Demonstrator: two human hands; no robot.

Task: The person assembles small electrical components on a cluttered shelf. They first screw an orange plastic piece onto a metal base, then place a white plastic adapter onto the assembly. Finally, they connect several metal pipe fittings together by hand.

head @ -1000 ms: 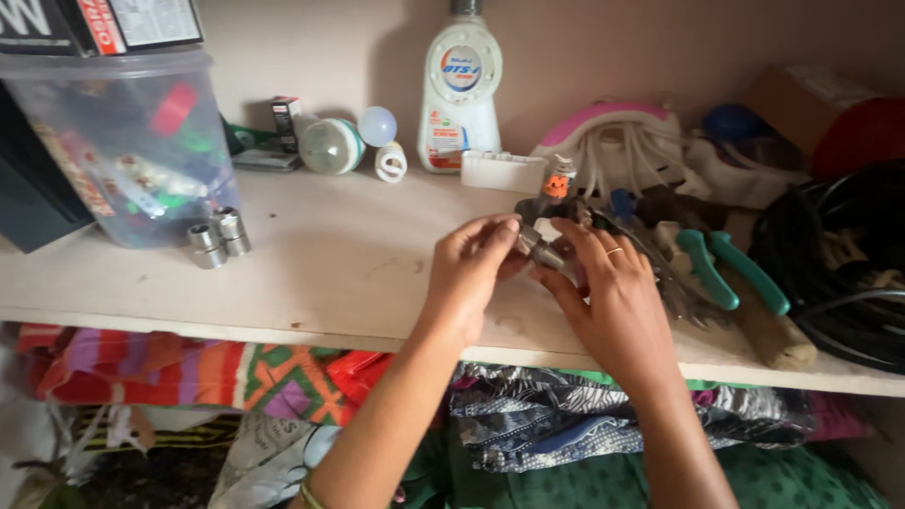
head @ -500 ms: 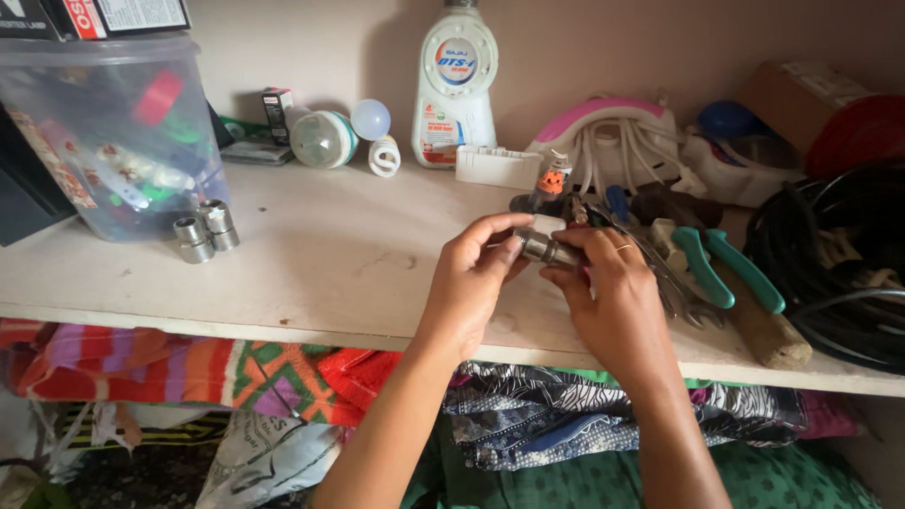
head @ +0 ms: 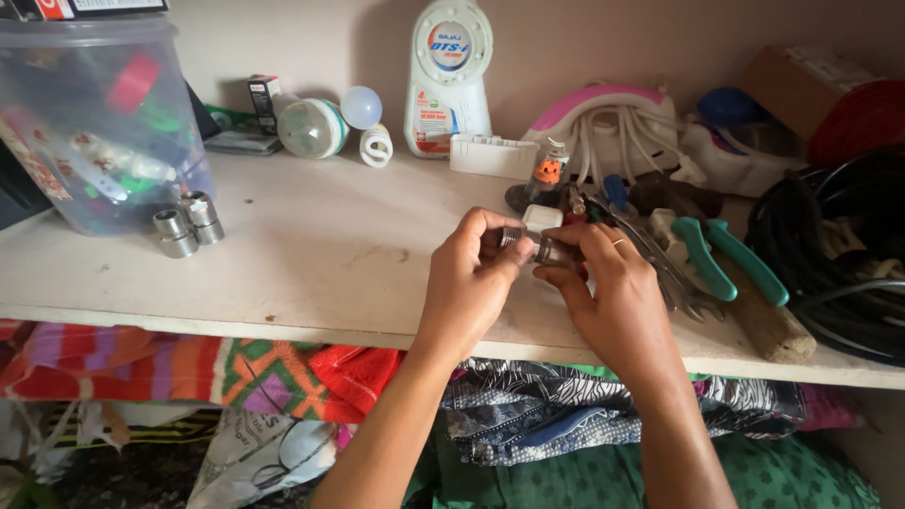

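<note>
here, my left hand and right hand pinch a small silver metal fitting above the white shelf; i'd keep both grips snug and twist slowly.

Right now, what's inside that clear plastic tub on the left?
The tub holds a jumble of small items, red, green and white. Its cloudy wall blurs them, so their kinds cannot be told.

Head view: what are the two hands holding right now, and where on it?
Both hands pinch a small metal cylindrical fitting between them: the left hand grips its left end, the right hand its right end, above the shelf.
</note>
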